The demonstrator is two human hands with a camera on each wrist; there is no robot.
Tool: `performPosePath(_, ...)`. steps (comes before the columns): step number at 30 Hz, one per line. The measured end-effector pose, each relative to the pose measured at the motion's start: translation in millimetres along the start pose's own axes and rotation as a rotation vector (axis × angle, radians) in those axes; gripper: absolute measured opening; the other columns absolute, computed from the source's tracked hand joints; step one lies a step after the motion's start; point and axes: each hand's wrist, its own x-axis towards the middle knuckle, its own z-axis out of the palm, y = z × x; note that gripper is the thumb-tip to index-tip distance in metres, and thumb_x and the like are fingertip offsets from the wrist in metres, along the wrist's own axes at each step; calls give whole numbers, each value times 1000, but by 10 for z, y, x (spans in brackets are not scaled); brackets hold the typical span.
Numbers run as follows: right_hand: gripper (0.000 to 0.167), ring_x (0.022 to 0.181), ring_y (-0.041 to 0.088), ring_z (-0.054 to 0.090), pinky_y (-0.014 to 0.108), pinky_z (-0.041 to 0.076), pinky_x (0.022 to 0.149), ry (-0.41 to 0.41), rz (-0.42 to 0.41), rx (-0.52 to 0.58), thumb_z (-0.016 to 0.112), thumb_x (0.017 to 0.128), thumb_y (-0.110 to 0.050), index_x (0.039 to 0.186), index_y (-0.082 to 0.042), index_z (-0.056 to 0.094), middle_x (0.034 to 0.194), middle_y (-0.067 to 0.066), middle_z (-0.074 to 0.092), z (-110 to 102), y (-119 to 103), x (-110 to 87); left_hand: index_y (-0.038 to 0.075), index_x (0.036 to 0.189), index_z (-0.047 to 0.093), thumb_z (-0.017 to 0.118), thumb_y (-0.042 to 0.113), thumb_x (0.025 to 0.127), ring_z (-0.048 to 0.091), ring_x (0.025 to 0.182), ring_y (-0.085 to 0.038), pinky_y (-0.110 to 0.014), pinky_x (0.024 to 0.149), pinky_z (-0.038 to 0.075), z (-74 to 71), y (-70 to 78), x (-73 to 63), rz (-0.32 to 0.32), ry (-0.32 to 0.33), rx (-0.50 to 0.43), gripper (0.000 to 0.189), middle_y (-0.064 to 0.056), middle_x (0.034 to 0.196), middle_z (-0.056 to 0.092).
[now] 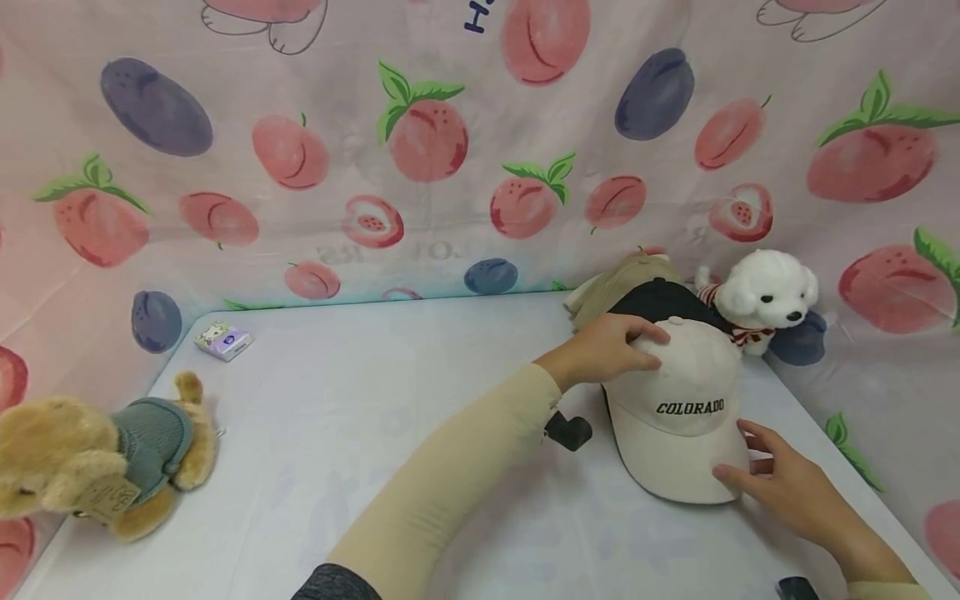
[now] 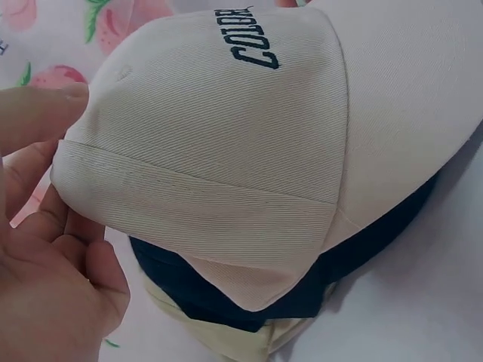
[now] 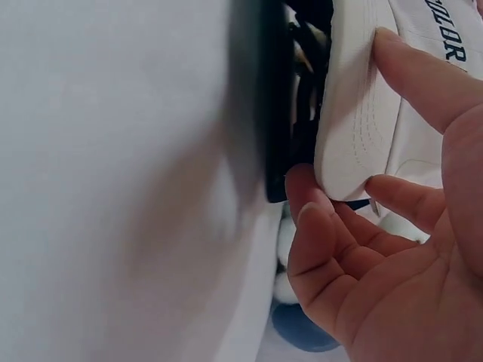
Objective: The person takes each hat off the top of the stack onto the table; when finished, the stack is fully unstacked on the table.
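Note:
A cream baseball cap [image 1: 678,446] with "COLORADO" on its front lies on top of a black cap [image 1: 667,297]. Under that one, a khaki cap [image 1: 618,287] shows at the back. My left hand [image 1: 611,348] holds the cream cap at the back of its crown; in the left wrist view the thumb [image 2: 49,113] lies at the crown and bent fingers sit by the lower edge. With my right hand [image 1: 795,479] I pinch the side of its brim, thumb above and fingertips beneath. In the right wrist view the brim [image 3: 358,113] stands a little above the dark one.
A white plush dog [image 1: 765,292] in a striped scarf sits just behind the caps at right. A tan plush dog [image 1: 153,442] in a green sweater lies at far left, near a small purple-and-white pack [image 1: 223,341]. A fruit-print curtain [image 1: 427,208] hangs behind the white table [image 1: 360,417].

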Motion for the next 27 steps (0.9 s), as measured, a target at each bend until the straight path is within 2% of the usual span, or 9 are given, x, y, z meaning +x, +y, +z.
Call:
performPosePath(9,96,105,42,60,47,54,72,14,-44,26,70,91,-52,149,12,26,138,37,41,-76,-147,-84,12,120,71,72,12,94,51,109,1,-11,88,41,-171,94,-166,113,-6,0,27,5,120,66)
performPosePath(13,92,106,41,61,41,54,69,17,-69,37,71,91,-50,148,9,29,140,34,41,-89,-239,-117,13,120,71,72,14,94,51,107,0,-12,89,41,-265,104,-250,110,-5,15,26,7,119,66)
performPosePath(20,93,106,40,59,41,53,69,30,-96,34,72,90,-51,148,10,31,141,32,42,-112,-446,-122,20,119,73,74,19,92,52,102,-4,-14,86,44,-463,138,-409,73,24,42,26,12,115,63)
performPosePath(27,94,98,33,60,35,51,63,64,-118,5,75,86,-52,146,9,36,135,30,48,-110,-647,-124,16,121,72,74,18,92,54,100,-7,-15,86,44,-649,156,-563,94,51,83,29,6,117,64)
